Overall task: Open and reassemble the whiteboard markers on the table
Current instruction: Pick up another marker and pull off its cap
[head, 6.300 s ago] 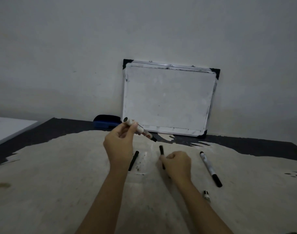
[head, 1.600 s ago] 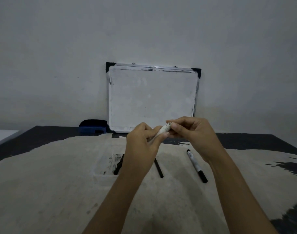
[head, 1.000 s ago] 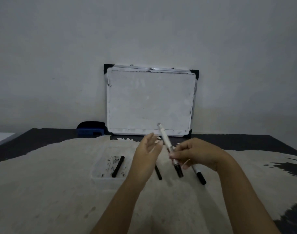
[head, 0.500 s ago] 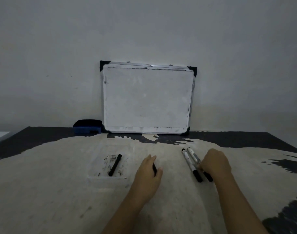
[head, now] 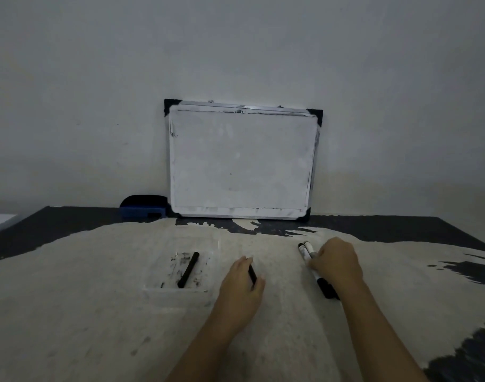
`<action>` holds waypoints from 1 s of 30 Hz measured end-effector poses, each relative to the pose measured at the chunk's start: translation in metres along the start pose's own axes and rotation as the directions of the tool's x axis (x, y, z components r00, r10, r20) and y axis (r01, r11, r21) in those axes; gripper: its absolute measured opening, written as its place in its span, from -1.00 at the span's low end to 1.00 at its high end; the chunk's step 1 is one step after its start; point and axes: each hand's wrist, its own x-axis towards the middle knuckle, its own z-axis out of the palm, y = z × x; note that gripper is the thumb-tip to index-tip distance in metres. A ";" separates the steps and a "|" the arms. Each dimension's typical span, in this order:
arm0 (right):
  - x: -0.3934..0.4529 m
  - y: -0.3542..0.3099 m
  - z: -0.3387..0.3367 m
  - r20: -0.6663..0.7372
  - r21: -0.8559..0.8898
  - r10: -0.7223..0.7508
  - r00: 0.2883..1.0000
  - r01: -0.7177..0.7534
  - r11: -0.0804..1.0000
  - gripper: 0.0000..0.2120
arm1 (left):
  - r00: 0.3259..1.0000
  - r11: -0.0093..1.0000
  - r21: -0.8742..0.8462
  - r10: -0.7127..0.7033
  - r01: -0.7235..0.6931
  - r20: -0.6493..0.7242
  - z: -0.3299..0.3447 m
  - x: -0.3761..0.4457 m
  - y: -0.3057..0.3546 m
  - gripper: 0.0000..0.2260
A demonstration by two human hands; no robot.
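Observation:
Two white whiteboard markers [head: 305, 248] with black caps lie side by side on the table, right of centre. My right hand [head: 336, 264] rests over their barrels with the fingers curled down around one of them. Only the tail ends and the caps [head: 328, 290] stick out from under it. A thin black ink core [head: 252, 273] lies at the centre. My left hand [head: 241, 283] is on top of it, thumb and fingers closing on it, so most of it is hidden. A second black ink core [head: 188, 269] lies in a clear, ink-stained tray [head: 180, 293] to the left.
A small whiteboard [head: 241, 161] leans on the wall at the back of the table. A blue and black eraser [head: 143, 208] sits by its lower left corner. The tabletop [head: 97, 299] is worn pale, dark at its edges.
My right hand laid the marker it held down beside the other one, then shifted left onto the pair. My left hand dropped to the table onto the black ink core.

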 end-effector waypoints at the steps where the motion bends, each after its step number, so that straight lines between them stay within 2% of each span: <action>1: -0.003 -0.001 0.001 -0.004 -0.016 -0.009 1.000 0.009 1.000 -0.65 | 1.000 1.000 -0.001 -0.003 0.003 0.000 0.000 0.000 0.000 -0.53; 5: -0.013 -0.009 0.001 0.015 -0.062 -0.053 0.999 0.053 0.997 -0.76 | 1.000 1.000 -0.001 -0.006 0.006 -0.006 0.000 0.000 -0.001 -0.53; 8: -0.018 -0.014 0.003 0.018 -0.092 -0.094 0.995 0.095 0.991 -0.72 | 1.000 1.000 0.001 -0.002 0.002 -0.016 0.001 0.000 -0.001 -0.54; 10: -0.018 -0.016 0.000 0.008 -0.019 -0.103 0.995 0.103 0.995 -0.71 | 0.999 1.000 0.005 0.005 -0.005 -0.035 0.000 0.000 0.001 -0.55; 12: -0.016 -0.022 -0.010 0.077 0.265 -0.086 0.993 0.062 0.962 -0.75 | 0.996 0.999 -0.018 0.045 -0.047 -0.080 -0.001 0.000 0.005 -0.58; 13: -0.017 -0.027 -0.018 0.154 0.478 -0.086 0.984 0.002 0.878 -0.81 | 0.991 0.995 -0.051 0.080 -0.086 -0.110 -0.002 -0.001 0.009 -0.60; 14: -0.019 -0.032 -0.027 0.232 0.657 -0.104 0.967 -0.077 0.750 -0.84 | 0.983 0.986 -0.098 0.117 -0.131 -0.141 -0.003 -0.002 0.015 -0.63; 16: -0.026 -0.042 -0.041 0.330 0.816 -0.171 0.928 -0.190 0.545 -0.87 | 0.962 0.955 -0.206 0.168 -0.213 -0.217 -0.008 -0.005 0.029 -0.69; 18: -0.029 -0.049 -0.050 0.354 0.858 -0.210 0.911 -0.228 0.460 -0.85 | 0.929 0.917 -0.280 0.194 -0.286 -0.315 -0.012 -0.009 0.042 -0.78; 20: -0.032 -0.054 -0.054 0.370 0.874 -0.222 0.902 -0.257 0.414 -0.86 | 0.888 0.897 -0.264 0.233 -0.353 -0.397 -0.014 -0.011 0.049 -0.84; 23: -0.036 -0.056 -0.055 0.378 0.875 -0.258 0.889 -0.252 0.413 -0.88 | 0.846 0.897 -0.221 0.244 -0.383 -0.475 -0.015 -0.009 0.049 -0.86; 26: -0.040 -0.056 -0.048 0.283 0.881 -0.285 0.916 -0.131 0.455 -0.82 | 0.842 0.907 -0.215 0.220 -0.363 -0.492 -0.017 -0.005 0.043 -0.88; 30: -0.043 -0.060 -0.042 0.213 0.925 -0.286 0.934 -0.099 0.366 -0.78 | 0.861 0.901 -0.249 0.211 -0.354 -0.462 -0.024 -0.002 0.039 -0.90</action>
